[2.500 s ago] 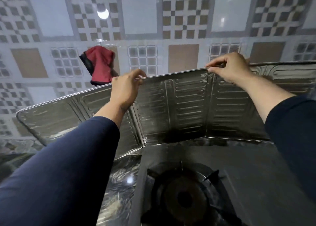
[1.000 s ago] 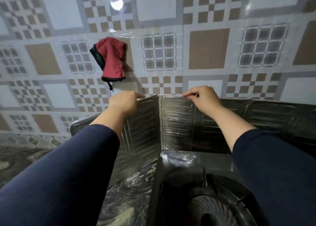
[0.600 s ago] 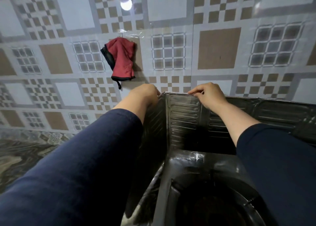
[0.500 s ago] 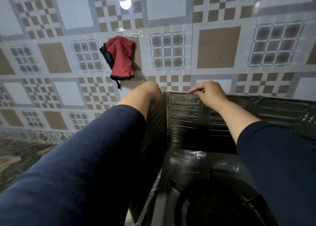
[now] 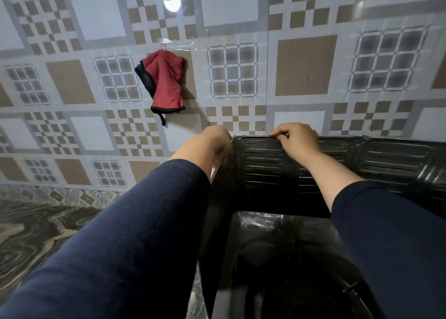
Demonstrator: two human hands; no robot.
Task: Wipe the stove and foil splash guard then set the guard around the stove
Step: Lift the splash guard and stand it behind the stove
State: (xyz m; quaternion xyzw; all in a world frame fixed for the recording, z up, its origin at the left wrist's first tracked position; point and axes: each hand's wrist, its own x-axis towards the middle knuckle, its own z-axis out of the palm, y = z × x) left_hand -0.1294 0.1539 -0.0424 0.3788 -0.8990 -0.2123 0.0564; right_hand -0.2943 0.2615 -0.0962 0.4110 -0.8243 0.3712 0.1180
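Observation:
The ribbed foil splash guard (image 5: 391, 159) stands upright against the tiled wall, bent at a corner around the stove's back and left side. My right hand (image 5: 298, 138) pinches its top edge just right of that corner. My left hand (image 5: 213, 143) grips the top of the left panel at the corner, and my sleeve hides most of that panel. Inside the guard lies the dark, shiny stove (image 5: 277, 236), with the burner ring at the bottom of the view.
A red cloth with black trim (image 5: 165, 85) hangs from a taped hook on the patterned wall tiles (image 5: 306, 65). A marbled countertop (image 5: 33, 231) spreads to the left of the stove.
The guard has gone from held up and spread wide to lowered behind the stove, with its left panel folded in along the stove's left side. Both hands kept hold of its top edge.

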